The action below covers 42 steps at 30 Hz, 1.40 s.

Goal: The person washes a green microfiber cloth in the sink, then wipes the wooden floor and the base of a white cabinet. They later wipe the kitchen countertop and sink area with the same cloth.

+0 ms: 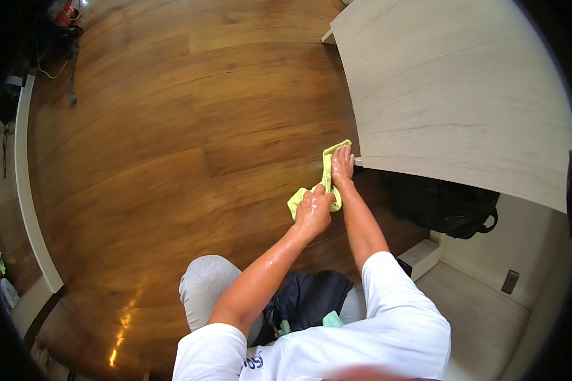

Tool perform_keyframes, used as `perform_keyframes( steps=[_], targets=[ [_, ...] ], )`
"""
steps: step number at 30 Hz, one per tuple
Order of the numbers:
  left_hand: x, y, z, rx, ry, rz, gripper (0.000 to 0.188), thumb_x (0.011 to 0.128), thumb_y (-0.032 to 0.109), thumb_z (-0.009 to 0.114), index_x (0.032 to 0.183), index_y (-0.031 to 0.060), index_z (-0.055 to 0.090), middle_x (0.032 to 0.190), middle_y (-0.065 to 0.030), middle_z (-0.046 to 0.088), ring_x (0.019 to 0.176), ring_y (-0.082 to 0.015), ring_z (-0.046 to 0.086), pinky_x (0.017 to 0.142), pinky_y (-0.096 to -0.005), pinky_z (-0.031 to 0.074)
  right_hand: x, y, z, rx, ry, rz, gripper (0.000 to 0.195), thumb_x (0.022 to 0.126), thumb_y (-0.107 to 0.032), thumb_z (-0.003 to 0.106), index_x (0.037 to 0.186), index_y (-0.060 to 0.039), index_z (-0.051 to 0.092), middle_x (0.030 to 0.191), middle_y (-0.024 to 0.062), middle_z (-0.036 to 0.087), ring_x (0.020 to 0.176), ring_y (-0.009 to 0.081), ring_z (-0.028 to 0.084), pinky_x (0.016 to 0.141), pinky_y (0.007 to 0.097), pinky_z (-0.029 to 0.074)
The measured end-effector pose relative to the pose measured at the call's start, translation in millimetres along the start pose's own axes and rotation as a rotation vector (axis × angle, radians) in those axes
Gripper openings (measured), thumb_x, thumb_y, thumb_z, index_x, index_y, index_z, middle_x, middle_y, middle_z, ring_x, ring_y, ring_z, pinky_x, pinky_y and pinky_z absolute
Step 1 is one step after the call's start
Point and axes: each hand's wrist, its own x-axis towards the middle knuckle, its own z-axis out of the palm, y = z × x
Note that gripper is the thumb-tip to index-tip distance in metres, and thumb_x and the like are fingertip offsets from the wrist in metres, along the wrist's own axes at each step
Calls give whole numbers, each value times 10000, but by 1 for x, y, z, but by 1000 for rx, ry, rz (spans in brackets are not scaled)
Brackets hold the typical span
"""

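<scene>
A yellow-green cloth (pixel 327 166) lies bunched and stretched between my two wet hands, above the brown wood-look floor (pixel 171 143). My left hand (pixel 313 209) has its fingers curled on the lower part of the cloth. Farther forward, my right hand (pixel 343 164) rests its extended fingers along the cloth's upper part, close to the corner of a pale wood-grain panel (pixel 457 95). How firmly the right hand holds the cloth cannot be told.
Beneath the pale panel is a black bag (pixel 443 205), with a white box (pixel 422 257) nearer me. A wall outlet (pixel 510 282) is at the lower right. A white-edged frame (pixel 28 190) stands at the left. Cords and dark gear (pixel 59 43) lie at the upper left.
</scene>
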Motion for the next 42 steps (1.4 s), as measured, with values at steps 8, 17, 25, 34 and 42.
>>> perform_keyframes(
  steps=[8,17,25,34,42],
  targets=[
    [-48,49,-33,-12,-228,-7,291,598,38,530,859,141,605,888,-96,515,827,-292,527,704,-388,431,-78,-26,-29,1080,-535,-46,321,819,-230,407,1060,-47,513,1107,160,467,1037,262,439,874,326,345],
    [-198,202,-122,-168,-307,-104,322,590,10,577,892,120,596,845,-113,488,856,-293,506,733,-353,407,-265,28,-172,1280,-271,134,267,663,28,477,900,-8,596,859,120,610,783,185,579,730,289,440],
    [-299,363,-230,-199,-136,-26,332,606,24,603,927,108,598,843,-106,492,853,-265,512,736,-332,406,-389,101,-434,1360,-32,-101,161,745,-79,535,888,-8,563,782,94,590,750,155,552,681,288,431],
    [-293,507,-274,57,-626,445,339,610,-4,593,914,146,599,820,-103,464,802,-283,520,678,-342,432,-565,172,-507,1511,485,184,173,805,-190,506,829,-20,526,735,88,553,724,155,540,658,284,422],
    [-309,614,-238,-155,-957,991,388,571,-115,532,890,97,595,926,-97,481,878,-262,512,733,-308,439,-720,202,-546,1733,890,503,292,775,-277,583,914,-31,510,765,-10,493,749,68,453,675,221,380]
  ],
)
